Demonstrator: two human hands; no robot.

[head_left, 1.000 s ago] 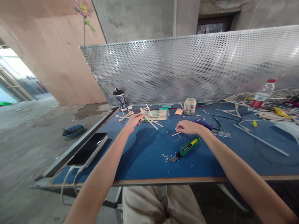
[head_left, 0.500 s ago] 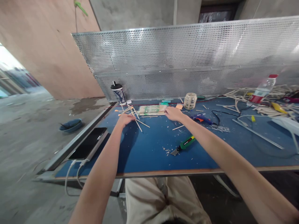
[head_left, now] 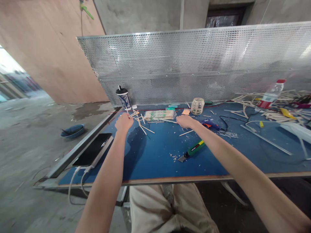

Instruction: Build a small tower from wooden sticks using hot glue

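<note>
My left hand (head_left: 124, 122) is closed at the left end of a loose frame of thin wooden sticks (head_left: 140, 120), on the far left of the blue tabletop. Its fingertips are partly hidden, but they seem to pinch this frame. My right hand (head_left: 184, 121) is closed round the end of a thin wooden stick (head_left: 168, 121), which points left along the front of a clear packet of sticks (head_left: 159, 115) with green print. Close behind that hand lies an orange paper piece (head_left: 186, 111), beside a round jar-like holder (head_left: 197, 106) of pale sticks.
A green utility knife (head_left: 193, 149) lies blade out among shavings. Under my right forearm is a blue glue gun (head_left: 211, 124). A lidded cup (head_left: 124, 98), a charging phone (head_left: 93, 149) and a red-capped bottle (head_left: 271, 94) stand or lie around. A perforated metal panel (head_left: 170, 68) borders the back.
My left hand has shifted left and up, its end of the stick frame moving with it. My right hand has moved slightly right from the packet's end, and a stick now shows in it.
</note>
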